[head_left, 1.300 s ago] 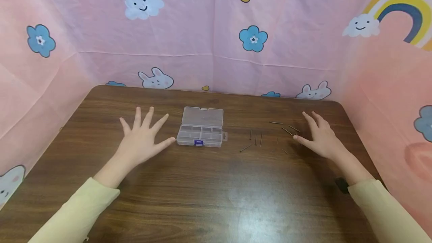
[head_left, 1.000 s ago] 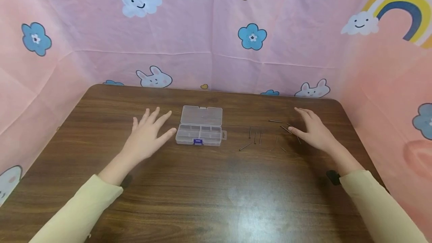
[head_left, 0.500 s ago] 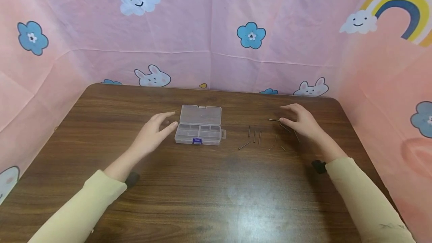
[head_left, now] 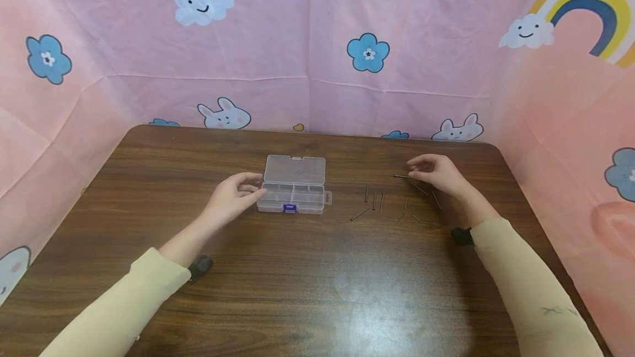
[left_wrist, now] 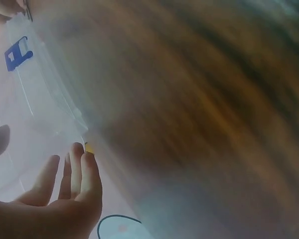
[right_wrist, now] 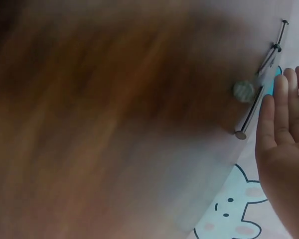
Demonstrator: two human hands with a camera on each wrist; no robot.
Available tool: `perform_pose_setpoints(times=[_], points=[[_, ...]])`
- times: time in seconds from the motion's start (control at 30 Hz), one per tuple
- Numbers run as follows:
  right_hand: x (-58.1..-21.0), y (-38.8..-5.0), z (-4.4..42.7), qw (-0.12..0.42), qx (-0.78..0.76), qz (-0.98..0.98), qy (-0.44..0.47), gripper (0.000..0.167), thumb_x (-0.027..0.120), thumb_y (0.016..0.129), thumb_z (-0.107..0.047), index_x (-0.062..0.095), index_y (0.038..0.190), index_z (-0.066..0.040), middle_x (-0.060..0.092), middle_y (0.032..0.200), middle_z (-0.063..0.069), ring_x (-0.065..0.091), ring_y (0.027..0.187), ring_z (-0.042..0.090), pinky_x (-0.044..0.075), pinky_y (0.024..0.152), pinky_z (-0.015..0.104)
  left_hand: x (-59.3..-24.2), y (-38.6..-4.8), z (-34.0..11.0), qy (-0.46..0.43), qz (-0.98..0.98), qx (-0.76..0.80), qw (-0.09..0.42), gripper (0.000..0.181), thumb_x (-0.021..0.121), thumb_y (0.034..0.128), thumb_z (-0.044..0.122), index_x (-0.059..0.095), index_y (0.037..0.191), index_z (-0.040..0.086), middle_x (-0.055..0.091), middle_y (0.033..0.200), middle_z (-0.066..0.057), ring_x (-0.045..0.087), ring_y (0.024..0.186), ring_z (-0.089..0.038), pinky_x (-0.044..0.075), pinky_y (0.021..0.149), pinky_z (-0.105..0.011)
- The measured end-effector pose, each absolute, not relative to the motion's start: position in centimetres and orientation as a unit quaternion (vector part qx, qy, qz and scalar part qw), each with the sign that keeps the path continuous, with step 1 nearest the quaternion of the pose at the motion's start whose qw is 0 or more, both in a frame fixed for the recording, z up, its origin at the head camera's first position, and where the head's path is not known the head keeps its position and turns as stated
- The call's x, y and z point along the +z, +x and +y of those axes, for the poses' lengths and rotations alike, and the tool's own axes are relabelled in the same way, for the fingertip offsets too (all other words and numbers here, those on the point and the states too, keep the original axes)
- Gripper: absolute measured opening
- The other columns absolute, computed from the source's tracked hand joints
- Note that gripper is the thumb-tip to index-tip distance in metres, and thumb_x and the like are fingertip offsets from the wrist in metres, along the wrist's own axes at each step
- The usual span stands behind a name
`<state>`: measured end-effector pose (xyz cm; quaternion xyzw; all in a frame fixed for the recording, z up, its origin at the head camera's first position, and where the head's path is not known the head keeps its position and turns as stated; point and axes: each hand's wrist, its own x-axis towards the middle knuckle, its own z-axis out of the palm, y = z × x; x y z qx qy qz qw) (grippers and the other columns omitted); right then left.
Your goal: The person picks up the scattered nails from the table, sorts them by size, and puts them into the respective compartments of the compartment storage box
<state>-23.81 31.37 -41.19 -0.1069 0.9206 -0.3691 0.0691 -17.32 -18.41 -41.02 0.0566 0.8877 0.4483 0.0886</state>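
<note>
Box (head_left: 308,209), one, clear, with one lid (head_left: 295,170) folded back and one blue catch (head_left: 290,208): set toward the bench's (head_left: 278,296) far edge, slightly left of its middle. Nails (head_left: 382,203), ten counted from the head: seven larger, three smaller, scattered between the box and the bench's right edge. Left hand (head_left: 229,197), one: placed at the box's left end, fingers bent and parted from the thumb; contact cannot be told. Right hand (head_left: 443,175), one: held above the farthest nail, fingers together, thumb apart; contact cannot be told.
</note>
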Motion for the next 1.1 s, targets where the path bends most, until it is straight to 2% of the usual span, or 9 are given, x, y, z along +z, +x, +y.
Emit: perform_pose_setpoints(times=[0.07, 0.2, 0.57, 0.7, 0.93, 1.1], points=[[-41.3, -24.0, 31.2, 0.073, -0.375, 0.918, -0.110, 0.035, 0.074, 0.100, -0.011, 0.070, 0.130, 0.006, 0.073, 0.125, 0.029, 0.068, 0.097, 0.004, 0.050, 0.081, 0.010, -41.0, -17.4, -18.4, 0.050, 0.884, 0.454, 0.097, 0.053, 0.068, 0.1050, 0.024, 0.054, 0.149, -0.002, 0.060, 0.150, -0.026, 0.064, 0.132, -0.043, 0.053, 0.110, -0.057], [-41.4, -24.3, 30.9, 0.081, -0.381, 0.914, -0.116, 0.033, 0.075, 0.099, -0.009, 0.071, 0.127, 0.008, 0.074, 0.120, 0.029, 0.066, 0.093, 0.000, 0.050, 0.081, 0.010, -41.1, -17.5, -18.4, 0.039, 0.873, 0.472, 0.119, 0.055, 0.068, 0.1048, 0.023, 0.052, 0.151, -0.002, 0.058, 0.151, -0.026, 0.062, 0.135, -0.043, 0.050, 0.114, -0.058], [-42.0, -24.3, 30.8, 0.096, -0.389, 0.910, -0.101, 0.032, 0.075, 0.099, -0.009, 0.071, 0.126, 0.008, 0.073, 0.116, 0.027, 0.063, 0.093, 0.003, 0.050, 0.081, 0.011, -41.6, -17.5, -18.9, 0.016, 0.843, 0.512, 0.163, 0.056, 0.066, 0.1065, 0.019, 0.048, 0.154, -0.003, 0.053, 0.155, -0.028, 0.056, 0.141, -0.044, 0.043, 0.120, -0.060], [-42.2, -24.4, 30.9, 0.097, -0.392, 0.909, -0.102, 0.032, 0.076, 0.098, -0.007, 0.071, 0.125, 0.009, 0.073, 0.112, 0.025, 0.063, 0.091, 0.003, 0.051, 0.080, 0.012, -41.8, -17.3, -19.2, 0.020, 0.835, 0.523, 0.170, 0.056, 0.066, 0.1065, 0.020, 0.048, 0.154, -0.005, 0.055, 0.153, -0.029, 0.058, 0.140, -0.043, 0.045, 0.119, -0.057], [-42.5, -24.8, 30.9, 0.095, -0.364, 0.922, -0.094, 0.027, 0.079, 0.096, -0.007, 0.075, 0.121, 0.004, 0.074, 0.104, 0.016, 0.063, 0.091, 0.011, 0.051, 0.078, 0.017, -42.2, -17.3, -19.5, 0.029, 0.827, 0.534, 0.173, 0.057, 0.067, 0.1056, 0.018, 0.046, 0.153, -0.006, 0.057, 0.151, -0.030, 0.060, 0.138, -0.042, 0.047, 0.118, -0.054], [-42.5, -25.1, 30.8, 0.088, -0.351, 0.927, -0.097, 0.023, 0.079, 0.095, -0.007, 0.077, 0.116, 0.003, 0.074, 0.099, 0.013, 0.063, 0.088, 0.012, 0.051, 0.077, 0.019, -42.5, -17.4, -19.6, 0.033, 0.830, 0.530, 0.172, 0.057, 0.069, 0.1043, 0.019, 0.048, 0.152, -0.005, 0.058, 0.150, -0.029, 0.061, 0.137, -0.041, 0.048, 0.117, -0.053]])
